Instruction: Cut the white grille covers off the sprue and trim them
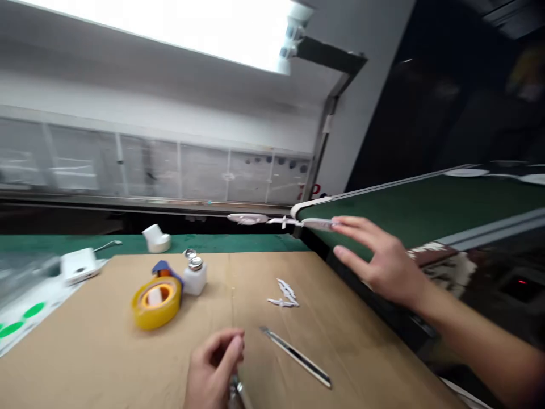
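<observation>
My right hand (385,264) reaches to the end of the green belt, fingers stretched out and thumb apart below. Its fingertips meet the edge of a white plastic moulding (317,224), two flat discs joined by a thin branched strip. One disc juts out past the belt's end. Low in the middle, my left hand (217,366) is closed, thumb against curled fingers. A shiny metal tool (239,392) shows under it, mostly hidden, its kind unclear. Close by on the cardboard lie a utility knife (298,358) and small white plastic scraps (286,294).
A yellow tape roll (156,304) on a blue dispenser and a white bottle with a metal top (195,277) stand on the cardboard (106,363). Behind are a white pipe elbow (156,238) and white box (79,265). The conveyor belt (404,196) runs off right, carrying more white discs (467,172).
</observation>
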{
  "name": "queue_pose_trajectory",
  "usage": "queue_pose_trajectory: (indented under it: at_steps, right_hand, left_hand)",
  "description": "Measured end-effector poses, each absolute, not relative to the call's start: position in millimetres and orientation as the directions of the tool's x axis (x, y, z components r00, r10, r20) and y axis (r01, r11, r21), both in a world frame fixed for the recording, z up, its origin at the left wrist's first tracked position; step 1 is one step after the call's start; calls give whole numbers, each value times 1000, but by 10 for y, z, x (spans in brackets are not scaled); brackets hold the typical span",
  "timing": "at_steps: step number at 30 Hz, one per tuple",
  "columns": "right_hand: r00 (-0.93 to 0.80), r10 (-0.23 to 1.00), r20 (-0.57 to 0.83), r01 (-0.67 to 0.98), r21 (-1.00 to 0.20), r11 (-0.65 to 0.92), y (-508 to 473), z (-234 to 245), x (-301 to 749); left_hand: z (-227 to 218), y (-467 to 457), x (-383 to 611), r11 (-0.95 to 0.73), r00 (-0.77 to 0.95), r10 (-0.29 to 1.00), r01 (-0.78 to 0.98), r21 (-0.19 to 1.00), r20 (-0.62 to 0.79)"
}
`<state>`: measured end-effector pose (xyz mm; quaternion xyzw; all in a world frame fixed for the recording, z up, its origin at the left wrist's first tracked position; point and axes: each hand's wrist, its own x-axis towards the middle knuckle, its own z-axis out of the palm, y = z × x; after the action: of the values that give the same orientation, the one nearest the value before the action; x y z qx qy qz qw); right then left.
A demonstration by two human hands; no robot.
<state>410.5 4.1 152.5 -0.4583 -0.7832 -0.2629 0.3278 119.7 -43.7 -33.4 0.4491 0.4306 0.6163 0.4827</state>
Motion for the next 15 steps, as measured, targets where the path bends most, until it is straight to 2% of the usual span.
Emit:
queue_pose_trajectory:
  at_steps: [2, 5, 8, 12, 13, 15]
  right_hand:
    - [-428, 543, 722, 815, 49, 578, -68, 1187, 3547]
    - [-501, 532, 683, 716, -18, 698, -261, 661, 2932]
    - [-565, 477, 673, 648, 4, 762, -389, 198, 2612]
    - [-639, 337, 692, 543, 95, 834, -413, -206, 2495]
    - [-644, 285, 709, 482, 88, 872, -413, -259, 2503]
    - [-619, 240, 748, 356, -6, 935, -427, -306, 2552]
  left_hand:
    - [-295, -303, 1055, -184, -229, 966, -277, 943, 121]
    - [-266, -221, 790, -225, -366, 926, -331, 916, 95]
    - [-310, -257, 577, -243, -444, 894, -355, 903, 66]
    - [-385, -313, 431, -219, -440, 897, -369, 903, 37]
    - [-391, -321, 414, -203, -420, 907, -377, 904, 29]
    - [-384, -341, 402, -160, -357, 934, -394, 905, 9]
